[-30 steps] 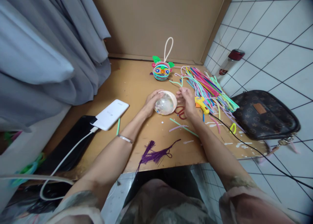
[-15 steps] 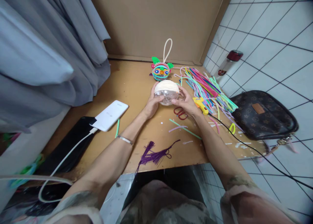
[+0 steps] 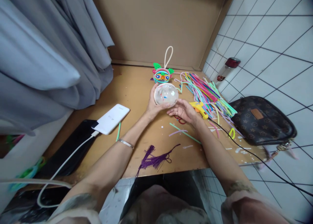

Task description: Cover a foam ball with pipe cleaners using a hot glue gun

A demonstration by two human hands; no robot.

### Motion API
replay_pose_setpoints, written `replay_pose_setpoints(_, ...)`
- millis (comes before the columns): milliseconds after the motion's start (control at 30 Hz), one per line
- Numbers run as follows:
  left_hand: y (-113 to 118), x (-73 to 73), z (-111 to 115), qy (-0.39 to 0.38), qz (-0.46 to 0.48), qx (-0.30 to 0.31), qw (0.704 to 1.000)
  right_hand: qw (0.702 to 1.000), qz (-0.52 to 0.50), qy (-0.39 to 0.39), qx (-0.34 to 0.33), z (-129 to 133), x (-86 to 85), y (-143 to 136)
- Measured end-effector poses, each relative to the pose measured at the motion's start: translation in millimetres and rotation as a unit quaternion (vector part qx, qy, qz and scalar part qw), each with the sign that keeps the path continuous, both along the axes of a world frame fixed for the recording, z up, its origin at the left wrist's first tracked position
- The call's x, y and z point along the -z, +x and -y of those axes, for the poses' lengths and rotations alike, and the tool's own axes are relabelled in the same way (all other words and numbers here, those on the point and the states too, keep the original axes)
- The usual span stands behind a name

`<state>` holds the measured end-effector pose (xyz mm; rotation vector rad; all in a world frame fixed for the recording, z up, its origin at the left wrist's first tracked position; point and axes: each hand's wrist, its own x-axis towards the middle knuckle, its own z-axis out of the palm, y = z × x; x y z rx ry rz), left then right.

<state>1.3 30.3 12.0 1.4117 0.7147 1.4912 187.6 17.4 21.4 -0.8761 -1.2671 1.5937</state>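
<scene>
My left hand (image 3: 154, 105) is wrapped round the left and lower sides of a clear plastic ball (image 3: 166, 95), holding it above the table with its see-through half facing me. A pale rim shows round the ball, and small coloured specks show in or through the plastic. My right hand (image 3: 185, 111) is open just below and right of the ball, palm up with fingers apart; whether a fingertip touches it I cannot tell. Red-handled scissors (image 3: 181, 120) lie partly hidden beneath that hand. Behind the ball stands a decorated ball (image 3: 162, 76) with eyes, green ears and a white loop.
A yellow glue gun (image 3: 201, 110) with a black cord lies right, beside a heap of coloured pipe cleaners (image 3: 207, 91). Purple tassels (image 3: 155, 161) lie near the front edge. Left is a white power bank (image 3: 111, 119); right are a brown bag (image 3: 265, 119) and a bottle (image 3: 226, 70).
The ball has been tipped so its clear half faces me instead of its cream-coloured top. My right hand has let go and moved slightly down, while the left keeps hold.
</scene>
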Motion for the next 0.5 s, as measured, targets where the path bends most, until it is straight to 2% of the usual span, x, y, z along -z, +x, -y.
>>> replay_pose_setpoints(67,-1,1.7,0,0.009,-0.022,-0.022,0.999,0.988,0.058,0.083,0.113,-6,7.7,3)
replay_pose_setpoints(133,-1,5.6,0,0.025,-0.057,-0.041,0.997,0.945,0.13,0.183,0.238,-12,11.5,8)
replay_pose_setpoints(200,-2,10.8,0,0.038,-0.091,-0.04,0.994,0.911,0.174,0.249,0.28,-13,9.8,11)
replay_pose_setpoints(233,-2,13.5,0,0.04,-0.103,-0.032,0.993,0.911,0.178,0.261,0.264,-11,7.2,12)
replay_pose_setpoints(367,-5,20.1,-2,0.042,-0.126,-0.003,0.991,0.957,0.14,0.221,0.124,-1,-3.8,7)
replay_pose_setpoints(433,-8,20.5,-6,0.053,-0.133,0.005,0.99,0.966,0.135,0.195,0.101,3,-4.1,2)
replay_pose_setpoints(500,-11,20.2,-10,0.069,-0.146,-0.003,0.987,0.968,0.135,0.182,0.111,4,-1.0,-1)
